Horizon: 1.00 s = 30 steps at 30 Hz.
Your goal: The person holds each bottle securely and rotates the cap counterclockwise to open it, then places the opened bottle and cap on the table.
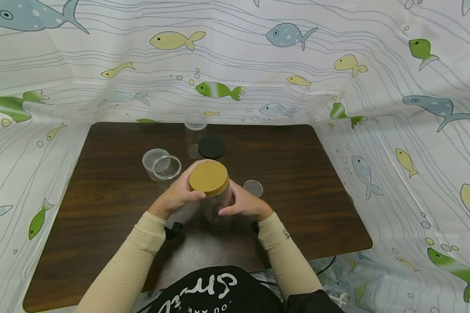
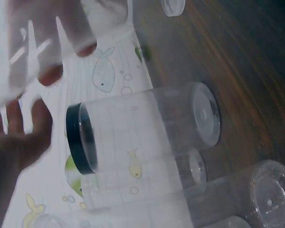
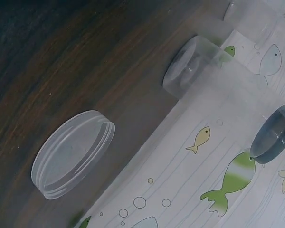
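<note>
A clear jar with a gold lid is held upright by both hands in the head view, close over the near middle of the table. My left hand grips at the lid, its thumb along the near edge and its fingers behind. Lower down, my right hand holds the jar's clear side with thumb and fingers spread around it. Just behind them stands a jar with a dark green lid. Beside my right hand lies a loose clear lid, rim turned toward the right wrist view.
On the left stand an open clear jar and a container with a frosted top. At the back is a tall jar with a translucent lid. The dark wooden table meets a fish-print cloth behind it.
</note>
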Motion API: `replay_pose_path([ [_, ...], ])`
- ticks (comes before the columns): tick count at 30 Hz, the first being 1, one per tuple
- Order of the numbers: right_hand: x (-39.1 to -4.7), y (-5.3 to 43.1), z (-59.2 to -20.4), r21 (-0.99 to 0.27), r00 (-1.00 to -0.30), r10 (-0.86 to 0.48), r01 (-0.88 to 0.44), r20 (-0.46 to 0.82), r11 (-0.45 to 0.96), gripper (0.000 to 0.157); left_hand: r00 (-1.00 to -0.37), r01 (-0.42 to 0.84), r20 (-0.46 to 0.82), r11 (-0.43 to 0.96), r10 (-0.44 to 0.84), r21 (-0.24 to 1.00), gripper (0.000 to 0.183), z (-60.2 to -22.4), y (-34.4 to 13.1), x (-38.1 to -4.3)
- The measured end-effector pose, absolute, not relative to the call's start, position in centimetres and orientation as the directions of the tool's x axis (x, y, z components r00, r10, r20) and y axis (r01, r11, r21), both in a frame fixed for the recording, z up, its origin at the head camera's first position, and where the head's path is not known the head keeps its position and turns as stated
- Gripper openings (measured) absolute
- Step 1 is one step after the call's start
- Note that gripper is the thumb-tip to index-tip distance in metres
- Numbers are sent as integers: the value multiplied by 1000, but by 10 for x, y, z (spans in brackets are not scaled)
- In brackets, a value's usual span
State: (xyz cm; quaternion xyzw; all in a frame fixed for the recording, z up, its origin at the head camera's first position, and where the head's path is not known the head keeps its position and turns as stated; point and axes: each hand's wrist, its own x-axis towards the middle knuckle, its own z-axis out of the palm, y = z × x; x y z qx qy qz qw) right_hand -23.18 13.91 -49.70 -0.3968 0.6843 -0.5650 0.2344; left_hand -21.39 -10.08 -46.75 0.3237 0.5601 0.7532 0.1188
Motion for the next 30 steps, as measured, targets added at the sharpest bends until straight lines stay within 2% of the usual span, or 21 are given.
replay_pose_path([
  [6, -228, 130, -501, -955, -753, -648, -261, 113, 138, 102, -917, 245, 250, -56, 313, 968, 94, -467, -90, -210],
  [9, -226, 122, -503, -922, -830, -540, -311, 144, 232, 102, -949, 257, 237, 74, 208, 964, 91, -467, -87, -210],
  [13, -224, 112, -508, -856, -875, -429, -388, 226, 341, 105, -958, 270, 253, 124, 133, 955, 91, -468, -83, -211],
  [19, -223, 107, -511, -814, -874, -383, -443, 299, 376, 105, -969, 232, 217, 138, 116, 963, 88, -460, -80, -207],
  [22, -224, 110, -510, -833, -873, -404, -425, 273, 355, 106, -968, 225, 205, 134, 148, 965, 97, -458, -84, -206],
  [26, -227, 120, -503, -905, -838, -513, -348, 184, 245, 105, -946, 249, 220, 101, 237, 963, 115, -463, -94, -212],
  [30, -229, 133, -497, -957, -733, -675, -250, 90, 144, 109, -877, 257, 278, -105, 392, 961, 117, -462, -102, -216],
])
